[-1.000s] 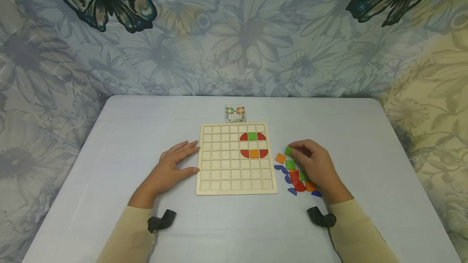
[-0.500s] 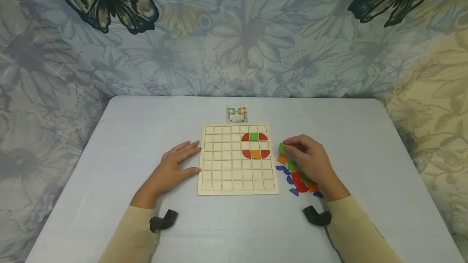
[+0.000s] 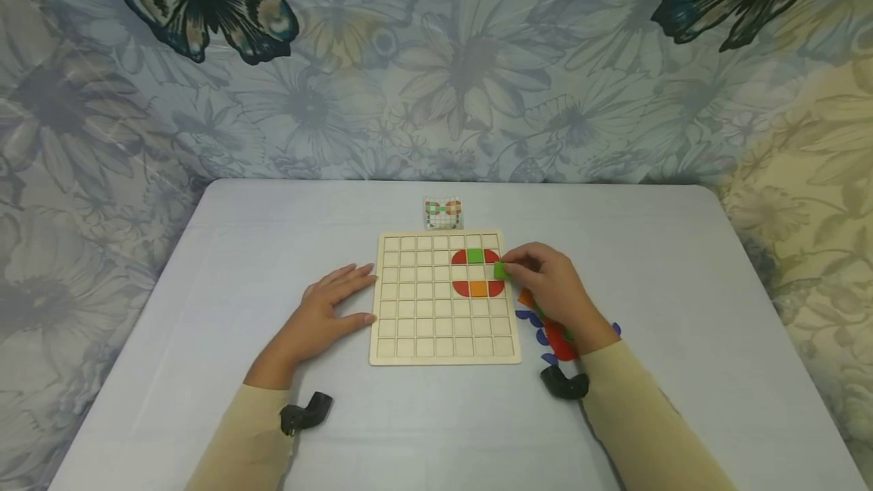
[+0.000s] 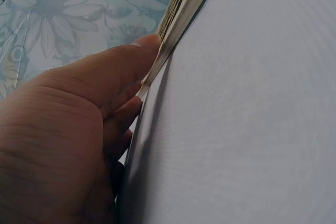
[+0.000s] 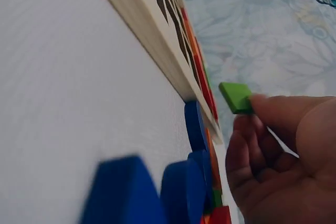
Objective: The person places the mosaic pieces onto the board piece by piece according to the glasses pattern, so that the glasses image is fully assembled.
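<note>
Right hand (image 3: 549,286) pinching green tile (image 3: 501,270), over board (image 3: 416,324)

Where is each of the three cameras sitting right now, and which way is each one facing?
Head: worn on the head, looks forward and down at the table and wooden board; both hands and sleeves show.
Left wrist: low at the table, looks along the left hand to the board's edge.
Right wrist: low beside the board, looks past blue pieces at the right hand pinching a green tile.
Shared: head and right wrist both show the green tile and board.
</note>
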The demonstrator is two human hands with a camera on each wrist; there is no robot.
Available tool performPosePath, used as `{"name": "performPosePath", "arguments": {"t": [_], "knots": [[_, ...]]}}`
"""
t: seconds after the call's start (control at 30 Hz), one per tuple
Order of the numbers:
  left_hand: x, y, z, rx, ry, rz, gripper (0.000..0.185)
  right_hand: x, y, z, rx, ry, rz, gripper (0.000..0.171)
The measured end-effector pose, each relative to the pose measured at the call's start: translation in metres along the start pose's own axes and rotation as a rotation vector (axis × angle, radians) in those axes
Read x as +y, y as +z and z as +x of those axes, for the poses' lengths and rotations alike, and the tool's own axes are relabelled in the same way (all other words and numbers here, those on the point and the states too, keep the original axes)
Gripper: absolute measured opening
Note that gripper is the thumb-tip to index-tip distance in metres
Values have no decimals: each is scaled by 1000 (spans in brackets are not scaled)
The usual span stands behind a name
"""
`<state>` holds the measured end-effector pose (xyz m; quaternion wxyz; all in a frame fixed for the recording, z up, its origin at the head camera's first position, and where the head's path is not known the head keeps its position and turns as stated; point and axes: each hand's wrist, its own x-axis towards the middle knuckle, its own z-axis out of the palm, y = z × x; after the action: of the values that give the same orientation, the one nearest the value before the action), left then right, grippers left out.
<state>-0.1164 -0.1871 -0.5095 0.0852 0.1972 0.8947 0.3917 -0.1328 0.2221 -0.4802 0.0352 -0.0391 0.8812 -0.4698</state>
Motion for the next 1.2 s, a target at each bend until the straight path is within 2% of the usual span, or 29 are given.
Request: {"name": "performPosePath", "arguments": {"t": [0.2,0.6,0.83,1.07,1.2], "knots": [[-1,0,0,5,6,4,71,1,6,6,-42,46,-53,18],[-2,0,1,2,5,5,71,3,9,8,-49,24,-86,19],[-3,0,0,4,9,5,70,7,8,7,-25,38,-9,24],[-2,0,0,7,13,6,70,4,0,5,-18,93,145,45],[-3,0,0,6,11,6,70,5,-9,1,11,106,161,54]]}}
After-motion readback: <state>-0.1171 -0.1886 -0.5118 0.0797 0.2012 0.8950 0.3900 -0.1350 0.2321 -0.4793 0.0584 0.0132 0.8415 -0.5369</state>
